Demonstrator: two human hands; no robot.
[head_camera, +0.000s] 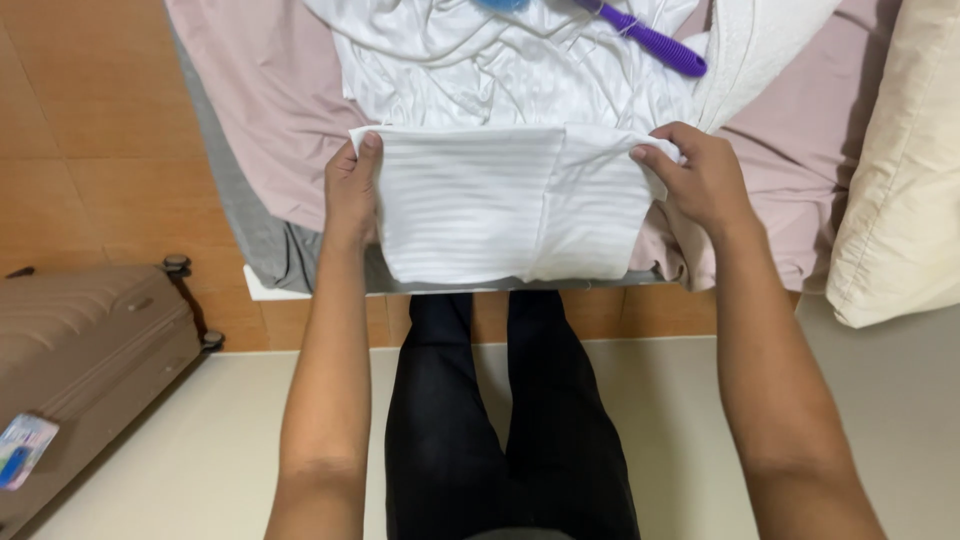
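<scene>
A white striped cloth (490, 205) lies folded at the near edge of a bed, with more rumpled white fabric (500, 70) spread behind it. My left hand (352, 185) grips the cloth's upper left corner, thumb on top. My right hand (698, 178) pinches the upper right corner. The cloth hangs a little over the bed's edge, above my legs in black trousers (505, 420).
The bed has a pale pink sheet (270, 90) and a grey layer (265, 240) at its corner. A purple brush handle (655, 40) lies on the white fabric. A cream pillow (905, 170) stands at right. A beige wheeled suitcase (80, 360) sits on the floor at left.
</scene>
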